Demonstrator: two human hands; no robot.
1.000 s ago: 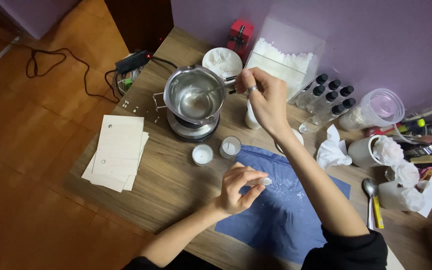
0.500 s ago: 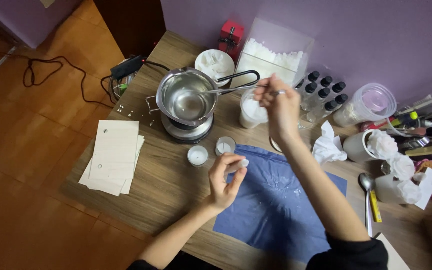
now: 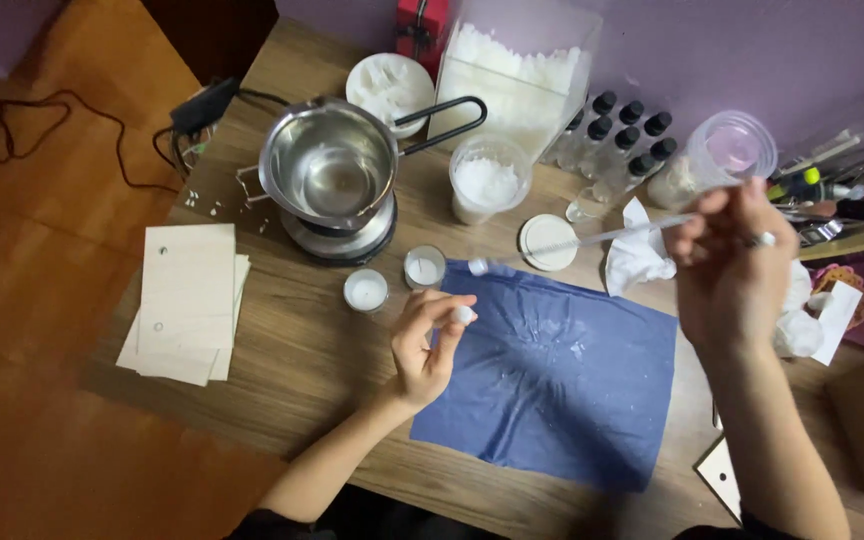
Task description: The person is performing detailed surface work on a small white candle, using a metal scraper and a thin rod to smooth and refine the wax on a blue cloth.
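Your left hand point(image 3: 422, 345) is hovering over the left edge of the blue cloth point(image 3: 562, 385), thumb and fingertips pressed together, pinching a small white piece point(image 3: 463, 315). What the piece is, the blur is hiding. Just above that pinch, the two small white candles point(image 3: 365, 290) are sitting on the table point(image 3: 302, 370), side by side, the right one nearest your fingertips. Farther up from them, the steel pot point(image 3: 330, 170) is resting on its round heater point(image 3: 342, 235), with its black handle pointing right.

Your right hand point(image 3: 732, 255) is raised over the right end of the table, fingers closed around the near end of a thin clear stick point(image 3: 592, 240). The stick is reaching left from your grip, and its white tip point(image 3: 478, 266) is hanging just above the cloth's top edge, close to your left fingertips but not touching them. Under the stick, a round white lid point(image 3: 548, 242) is lying flat. A crumpled tissue point(image 3: 637, 255) is lying just left of your right hand. Beyond the stick, a clear cup point(image 3: 489, 180) of white flakes is standing, and a row of black-capped bottles point(image 3: 627, 135) is standing to its right. Far left of your left hand, a stack of pale cards point(image 3: 187, 300) is lying.
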